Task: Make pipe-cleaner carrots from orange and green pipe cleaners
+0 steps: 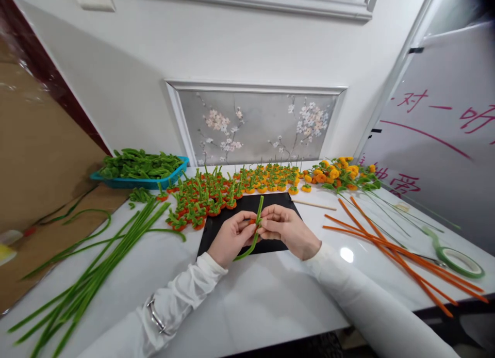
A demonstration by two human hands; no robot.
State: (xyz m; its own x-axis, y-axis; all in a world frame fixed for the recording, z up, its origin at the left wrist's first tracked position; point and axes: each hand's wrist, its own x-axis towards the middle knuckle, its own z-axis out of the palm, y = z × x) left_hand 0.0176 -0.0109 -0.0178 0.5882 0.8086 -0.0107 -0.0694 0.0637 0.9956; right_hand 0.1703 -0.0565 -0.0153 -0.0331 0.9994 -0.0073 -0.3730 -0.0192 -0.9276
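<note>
Over a black mat (220,235) my two hands meet at a green fuzzy stem (249,248), which stands up between the fingertips and curves down to the left. My left hand (234,235) pinches it together with a small orange piece (252,222), mostly hidden by the fingers. My right hand (288,229) has its thumb and fingers closed on the stem from the other side. Just behind the hands stand many small orange flower heads with green stems (199,200), and yellow-orange ones (273,180) to their right.
At the left lie long green stems (104,265), with a blue tray (166,181) of green pieces behind. Orange stems (402,249), green tape (460,261) and a thin stick (314,205) are at the right. A yellow-orange bouquet (342,172) lies by the wall.
</note>
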